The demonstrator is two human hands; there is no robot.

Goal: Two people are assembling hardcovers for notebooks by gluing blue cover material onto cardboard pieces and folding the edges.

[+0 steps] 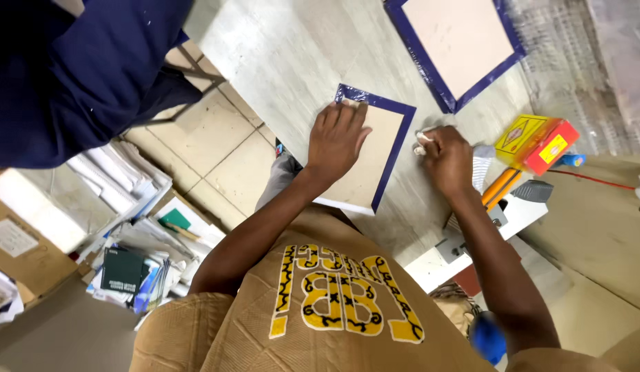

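Observation:
My left hand (336, 138) lies flat, fingers together, on a tan board edged with dark blue tape (378, 148) that rests on the pale grey worktable (292, 62). My right hand (445, 157) is closed on a small white wad, perhaps cloth or paper (424, 141), pressed to the table just right of the board's blue edge.
A second, larger blue-taped tan board (458, 41) lies at the far end of the table. A yellow and red box (537, 143), an orange tool (499, 187) and a grey block (533, 191) sit to the right. Papers and books (134, 241) are piled on the tiled floor at left.

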